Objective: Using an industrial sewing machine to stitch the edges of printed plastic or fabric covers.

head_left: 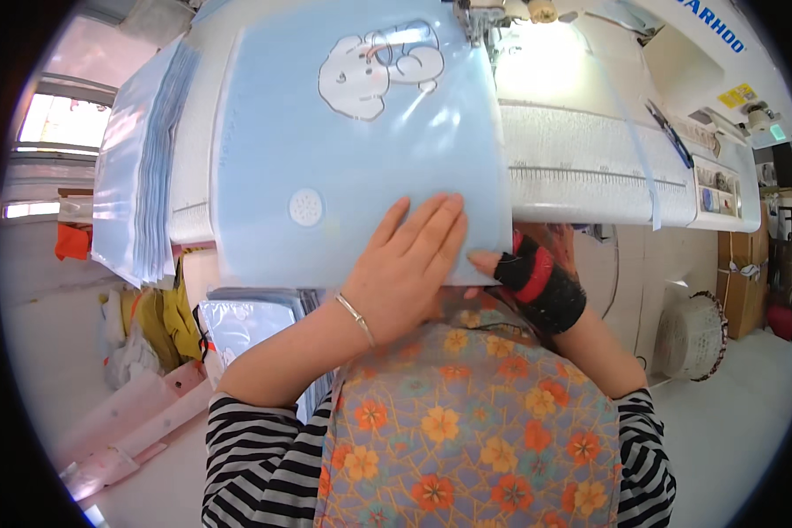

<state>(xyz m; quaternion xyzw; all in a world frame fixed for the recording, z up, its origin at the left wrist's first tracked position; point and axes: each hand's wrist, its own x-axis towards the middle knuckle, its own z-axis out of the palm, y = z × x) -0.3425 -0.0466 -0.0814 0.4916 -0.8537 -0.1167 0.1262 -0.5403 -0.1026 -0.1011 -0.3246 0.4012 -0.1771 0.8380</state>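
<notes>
A light blue plastic sheet or bag (273, 158), printed with a white cartoon dog, lies on the sewing machine's white bed. Its far right edge reaches the presser foot (477, 26). My left hand (418, 251) rests on its near right part, open, fingers stretched out and palm down. My right hand (541, 277), in a black and red hand wrap, is at the near right corner. Its thumb lies on top of the sheet and the other fingers are partly hidden at the edge; it appears to pinch the edge.
A stack of blue plastic pieces (141, 167) hangs over the bed's left side. More printed pieces (251, 321) lie below the front edge. On the right are a pen-like tool (669, 132), a small parts tray (719, 192), a white basket (691, 334) and a cardboard box (741, 282).
</notes>
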